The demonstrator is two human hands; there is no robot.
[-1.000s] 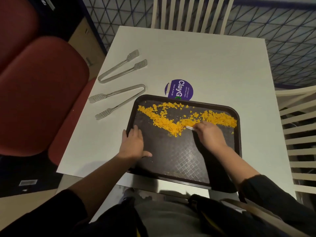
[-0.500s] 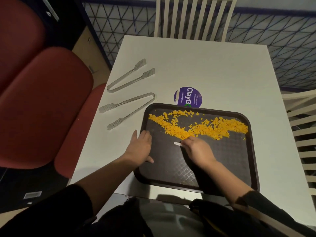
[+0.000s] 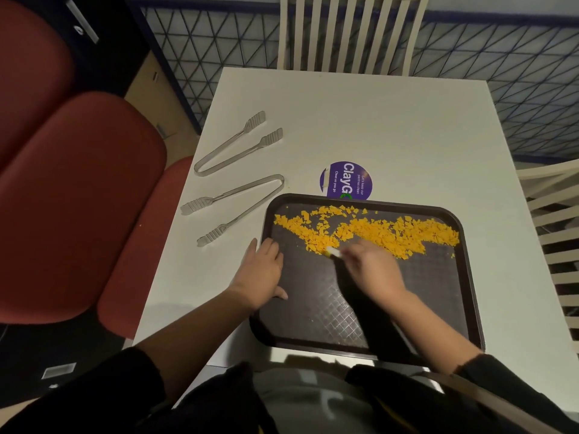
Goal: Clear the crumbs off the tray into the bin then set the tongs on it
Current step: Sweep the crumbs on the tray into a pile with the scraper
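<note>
A dark brown tray (image 3: pixel 438 311) lies on the white table near its front edge. Orange crumbs (image 3: pixel 385 231) stretch in a band across the tray's far half. My left hand (image 3: pixel 261 272) rests flat on the tray's left rim, fingers straight. My right hand (image 3: pixel 371 267) holds a small white scraper (image 3: pixel 334 252), whose tip touches the near edge of the crumb band. Two metal tongs lie on the table left of the tray: one pair (image 3: pixel 233 206) close to the tray's far left corner, the other pair (image 3: pixel 235 145) farther back. No bin is in view.
A round purple sticker (image 3: pixel 346 180) sits on the white table (image 3: pixel 391 126) just beyond the tray. Red padded seats (image 3: pixel 81 195) stand to the left. White slatted chairs stand at the far side (image 3: pixel 347 29) and at the right (image 3: pixel 557 233).
My right hand has pulled back toward me, then pushed the white scraper forward and left into the crumbs again. The crumb band has shifted a little. The left hand stays on the rim.
</note>
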